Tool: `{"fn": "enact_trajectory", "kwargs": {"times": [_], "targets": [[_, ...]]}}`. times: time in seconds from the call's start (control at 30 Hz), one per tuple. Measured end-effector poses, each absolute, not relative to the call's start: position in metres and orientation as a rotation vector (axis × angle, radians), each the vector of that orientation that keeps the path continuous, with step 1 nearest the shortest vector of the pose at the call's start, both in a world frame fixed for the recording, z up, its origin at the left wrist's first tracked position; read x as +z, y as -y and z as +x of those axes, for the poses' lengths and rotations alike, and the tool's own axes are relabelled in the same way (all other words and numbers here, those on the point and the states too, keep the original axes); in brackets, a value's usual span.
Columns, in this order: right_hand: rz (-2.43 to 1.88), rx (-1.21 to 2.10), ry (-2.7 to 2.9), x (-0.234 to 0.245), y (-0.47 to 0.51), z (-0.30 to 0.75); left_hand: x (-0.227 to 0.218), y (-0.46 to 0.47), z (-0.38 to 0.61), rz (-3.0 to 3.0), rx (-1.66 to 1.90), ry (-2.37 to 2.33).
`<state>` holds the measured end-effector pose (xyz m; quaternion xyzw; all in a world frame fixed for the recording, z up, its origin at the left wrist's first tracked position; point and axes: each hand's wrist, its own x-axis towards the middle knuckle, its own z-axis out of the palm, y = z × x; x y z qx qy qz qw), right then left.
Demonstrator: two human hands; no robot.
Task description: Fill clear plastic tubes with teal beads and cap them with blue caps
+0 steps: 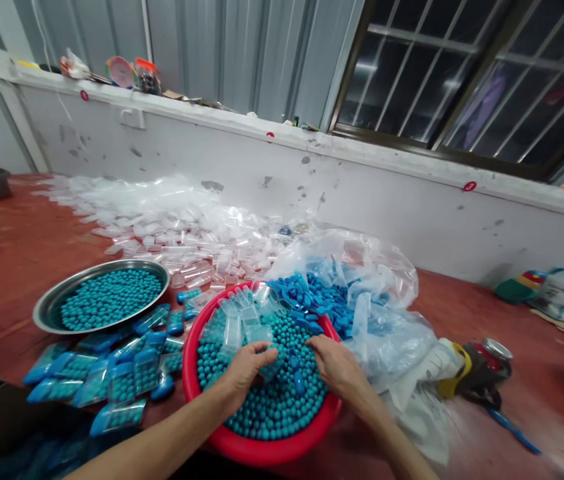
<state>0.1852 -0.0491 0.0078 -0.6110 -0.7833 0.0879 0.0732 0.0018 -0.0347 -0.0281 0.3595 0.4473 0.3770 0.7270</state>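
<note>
A red basin (189,363) full of small round turquoise beads (282,417) stands in front of me. My left hand (247,373) is over the beads, fingers closed on a clear plastic box, mostly hidden by the hand. More empty clear boxes (233,333) lie on the beads beside it. To the right, my right hand (336,363) hangs low over the basin with thumb and fingertips together; whatever they pinch is too small or hidden to make out. Between the hands, a few blue plastic caps (299,382) rest among the beads.
Left of the basin are a metal bowl (45,310) of beads and several filled boxes with blue ends (122,383). Behind spreads a heap of clear boxes (202,247). A plastic bag (387,333) with blue caps lies right, near a lidded jar (496,353).
</note>
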Motion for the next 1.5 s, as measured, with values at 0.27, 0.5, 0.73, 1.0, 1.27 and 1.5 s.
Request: {"fn": "enact_trajectory", "kwargs": {"times": [0.27,0.5,0.73,1.0,1.27,1.5], "targets": [[-2.04,0.081,2.41,-0.008,0.046,0.146,-0.031,0.032,0.0,0.999,0.87,-1.169],[-1.492,0.728,2.132,0.003,0.042,0.164,-0.042,0.03,-0.001,1.079,0.887,-1.171],[-1.519,0.715,2.183,-0.003,0.053,0.174,-0.035,0.032,-0.004,1.116,0.909,-1.172],[-1.387,1.027,1.747,-0.008,0.051,0.157,-0.022,0.038,-0.001,0.985,0.869,-1.066],[-1.361,0.973,1.76,-0.007,0.052,0.146,-0.025,0.047,0.003,1.1,0.868,-0.942],[-1.377,0.903,1.769,-0.008,0.052,0.153,-0.025,0.046,0.002,1.132,0.851,-0.999]]}}
